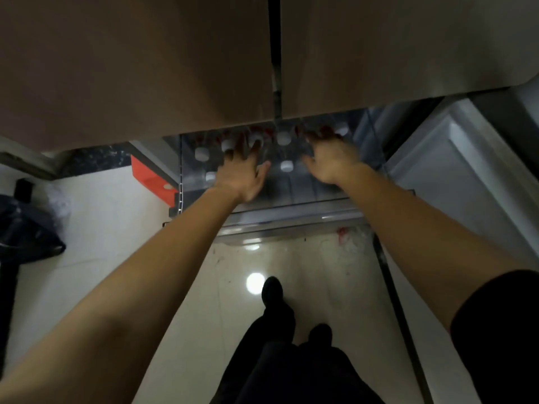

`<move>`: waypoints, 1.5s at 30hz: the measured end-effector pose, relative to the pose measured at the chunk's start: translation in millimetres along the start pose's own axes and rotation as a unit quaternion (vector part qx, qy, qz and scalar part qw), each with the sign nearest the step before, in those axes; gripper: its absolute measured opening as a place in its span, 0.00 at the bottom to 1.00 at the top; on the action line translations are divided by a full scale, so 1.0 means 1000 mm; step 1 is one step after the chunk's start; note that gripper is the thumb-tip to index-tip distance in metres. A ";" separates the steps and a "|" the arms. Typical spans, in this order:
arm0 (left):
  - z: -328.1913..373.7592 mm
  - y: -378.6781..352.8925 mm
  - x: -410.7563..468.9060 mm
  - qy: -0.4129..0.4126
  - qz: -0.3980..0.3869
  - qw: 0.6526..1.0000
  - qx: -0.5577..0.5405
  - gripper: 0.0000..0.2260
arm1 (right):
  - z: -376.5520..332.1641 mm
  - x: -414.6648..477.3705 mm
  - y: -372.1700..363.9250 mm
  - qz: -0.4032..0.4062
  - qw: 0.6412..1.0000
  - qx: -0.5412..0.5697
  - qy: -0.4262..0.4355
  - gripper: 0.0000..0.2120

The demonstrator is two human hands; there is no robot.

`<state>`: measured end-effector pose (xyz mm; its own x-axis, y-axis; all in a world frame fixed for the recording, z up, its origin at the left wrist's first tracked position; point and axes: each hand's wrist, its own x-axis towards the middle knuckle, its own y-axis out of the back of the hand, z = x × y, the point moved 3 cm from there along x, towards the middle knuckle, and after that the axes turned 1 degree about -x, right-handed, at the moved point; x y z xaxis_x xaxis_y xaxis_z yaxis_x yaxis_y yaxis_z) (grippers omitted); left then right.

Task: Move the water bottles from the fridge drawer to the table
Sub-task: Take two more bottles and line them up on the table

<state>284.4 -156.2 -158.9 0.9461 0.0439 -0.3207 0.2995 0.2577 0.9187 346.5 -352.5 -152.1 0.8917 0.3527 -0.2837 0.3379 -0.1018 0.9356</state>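
The fridge drawer (288,220) stands pulled out below the closed brown fridge doors. Several clear water bottles with white caps (286,166) and red labels stand upright inside it. My left hand (246,170) reaches over the bottles on the left of the drawer with fingers spread, its fingertips near two caps. My right hand (331,158) hovers over the bottles on the right, fingers extended and slightly blurred. Neither hand grips a bottle. The table is out of view.
The two brown fridge doors (145,62) overhang the back of the drawer. A grey panel (455,176) stands to the right. A red-orange piece (148,176) and a dark bag (26,228) are on the left. My legs stand on the glossy tiled floor (306,272).
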 end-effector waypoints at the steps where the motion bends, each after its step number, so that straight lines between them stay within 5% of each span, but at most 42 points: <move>1: 0.002 -0.001 0.005 -0.005 0.012 1.000 0.011 0.28 | -0.001 0.007 -0.004 -0.001 1.000 -0.006 0.000 0.29; 10: 0.012 -0.012 0.034 0.016 -0.004 1.000 -0.002 0.31 | -0.004 0.027 -0.020 -0.021 1.000 -0.008 -0.015 0.32; 15: 0.020 0.003 0.014 0.014 0.014 1.000 0.012 0.23 | -0.006 0.001 -0.024 -0.040 0.999 0.020 0.009 0.20; 22: 0.020 0.009 0.013 0.038 -0.055 0.994 -0.092 0.21 | -0.011 -0.006 -0.014 -0.080 0.992 0.092 -0.025 0.21; 31: 0.025 0.002 -0.050 0.061 0.091 0.990 -0.087 0.20 | -0.014 -0.068 -0.005 0.044 0.994 0.098 0.005 0.15; 38: 0.032 0.038 -0.102 0.028 0.327 0.940 -0.093 0.10 | -0.022 -0.122 0.038 0.256 0.956 0.141 -0.001 0.09; 45: 0.027 0.053 -0.116 0.031 0.236 0.964 -0.120 0.14 | -0.026 -0.127 0.048 0.146 0.961 0.226 -0.060 0.13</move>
<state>193.9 -173.7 -66.6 0.9589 0.2658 0.0997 -0.2061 0.4101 0.8884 242.1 -377.7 -65.8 0.9876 0.1406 -0.0701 0.1399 -0.5841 0.7996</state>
